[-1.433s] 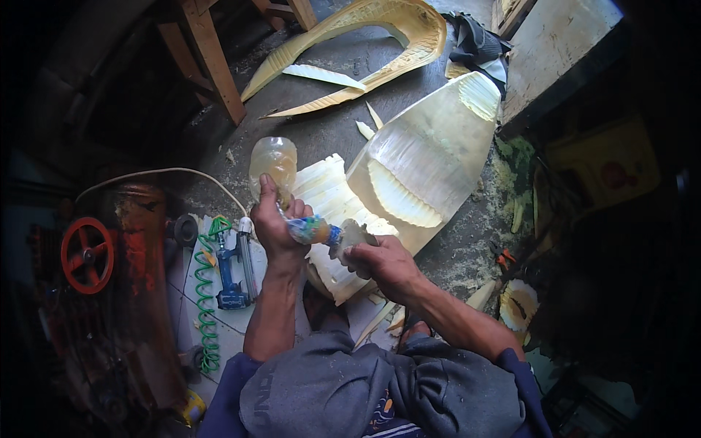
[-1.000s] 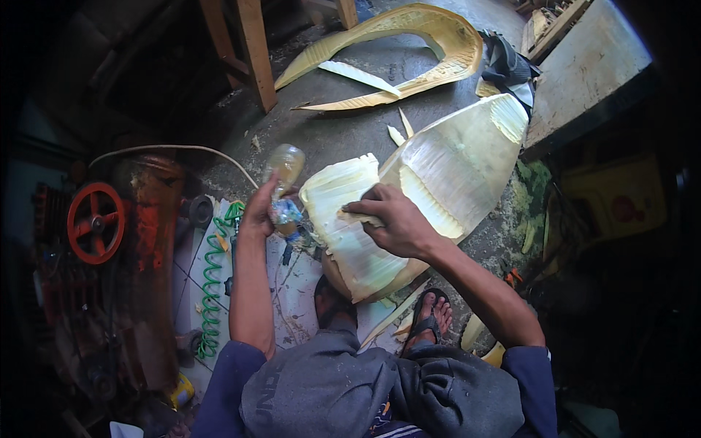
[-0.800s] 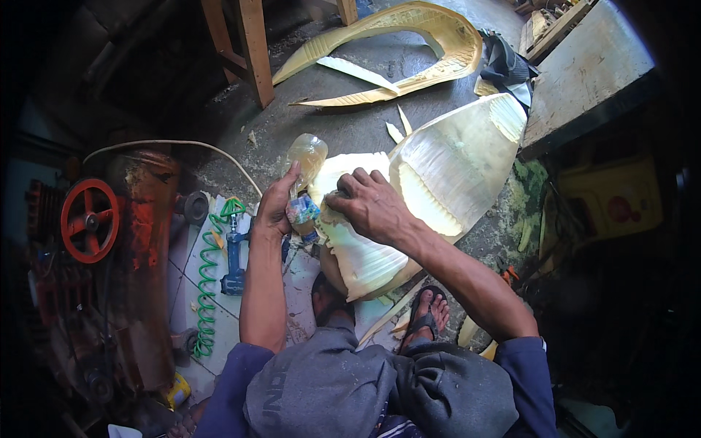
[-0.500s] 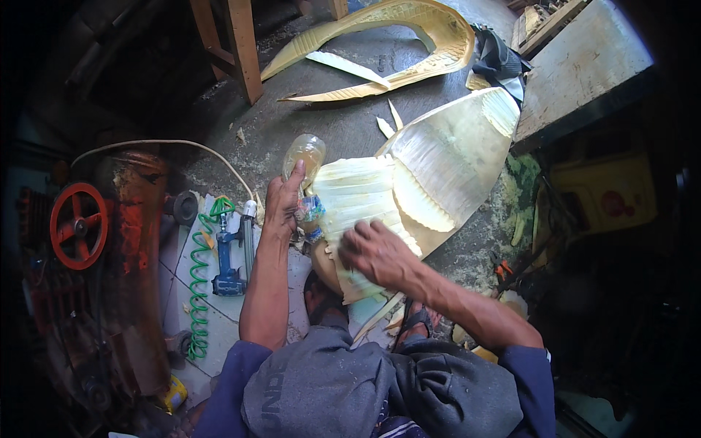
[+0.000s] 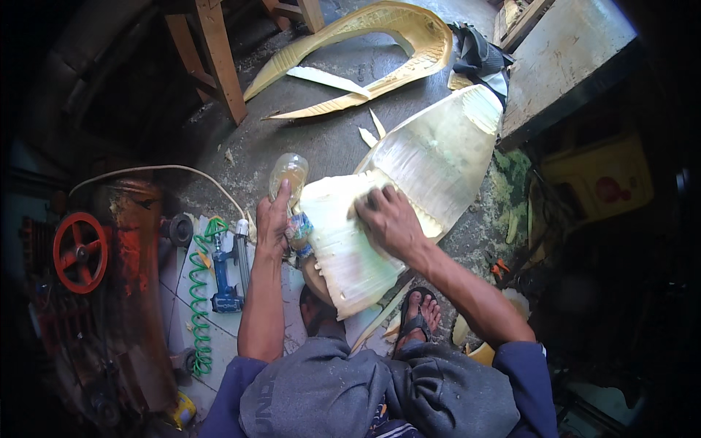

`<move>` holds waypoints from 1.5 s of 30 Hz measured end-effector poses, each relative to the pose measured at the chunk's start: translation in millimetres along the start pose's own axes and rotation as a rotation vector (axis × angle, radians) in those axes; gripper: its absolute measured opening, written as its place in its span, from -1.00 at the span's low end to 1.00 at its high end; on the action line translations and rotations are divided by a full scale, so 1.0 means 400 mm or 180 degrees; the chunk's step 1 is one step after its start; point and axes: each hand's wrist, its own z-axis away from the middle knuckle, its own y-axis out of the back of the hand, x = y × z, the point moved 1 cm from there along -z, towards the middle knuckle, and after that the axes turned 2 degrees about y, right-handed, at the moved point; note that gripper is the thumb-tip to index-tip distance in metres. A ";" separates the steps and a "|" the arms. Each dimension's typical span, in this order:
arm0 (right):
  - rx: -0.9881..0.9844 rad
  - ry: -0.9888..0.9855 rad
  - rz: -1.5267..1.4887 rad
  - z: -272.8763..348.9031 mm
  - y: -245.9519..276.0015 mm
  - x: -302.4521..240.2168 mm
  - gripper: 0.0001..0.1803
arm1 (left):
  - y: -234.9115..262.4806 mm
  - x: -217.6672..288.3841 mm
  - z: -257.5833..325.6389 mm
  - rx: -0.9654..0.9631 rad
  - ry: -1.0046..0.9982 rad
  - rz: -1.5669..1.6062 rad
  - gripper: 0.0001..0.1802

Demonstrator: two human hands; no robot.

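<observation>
My left hand (image 5: 273, 217) is wrapped round a clear plastic bottle (image 5: 289, 177) with yellowish contents and a coloured label. Beside it, a pale cream foam-like sheet (image 5: 350, 266) with ragged edges lies over the near end of a long, tapered cream foam piece (image 5: 445, 146). My right hand (image 5: 394, 223) is on the sheet's upper right part, its fingers curled and slightly blurred. Whatever those fingers may hold is hidden from view. The sheet's lower corner hangs between my feet.
A curved yellow foam piece (image 5: 431, 44) lies beyond, near wooden legs (image 5: 219, 62). At left are a blue power tool (image 5: 227, 281), a coiled green hose (image 5: 200, 314) and a machine with a red wheel (image 5: 80, 252). Orange-handled pliers (image 5: 499, 269) and scraps lie at right.
My right hand has moved up across the sheet. The sheet's visible face looks smoother and its lower corner reaches nearer to me. The left hand still grips the bottle. The whole view has shifted slightly.
</observation>
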 end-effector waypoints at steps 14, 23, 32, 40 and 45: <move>0.0342 -0.2787 -0.2551 0.481 0.149 0.047 -0.45 | 0.061 -0.018 -0.010 -0.0560 0.0359 0.1484 -0.45; 0.1032 -0.4184 -0.1527 0.663 0.138 0.260 -0.19 | 0.226 -0.020 -0.013 -0.0031 0.0232 0.1561 -0.49; 0.1609 -0.3642 -0.0172 0.664 0.118 0.258 -0.03 | 0.368 -0.004 -0.075 0.0103 0.0058 0.2551 -0.48; 0.0473 -0.2733 -0.1363 0.545 0.062 0.118 -0.27 | 0.440 0.070 -0.217 -0.0153 0.0311 0.1200 -0.64; 0.0292 -0.2483 -0.1206 0.540 0.056 0.088 -0.36 | 0.582 0.129 -0.178 -0.0061 0.0855 -0.0597 -0.61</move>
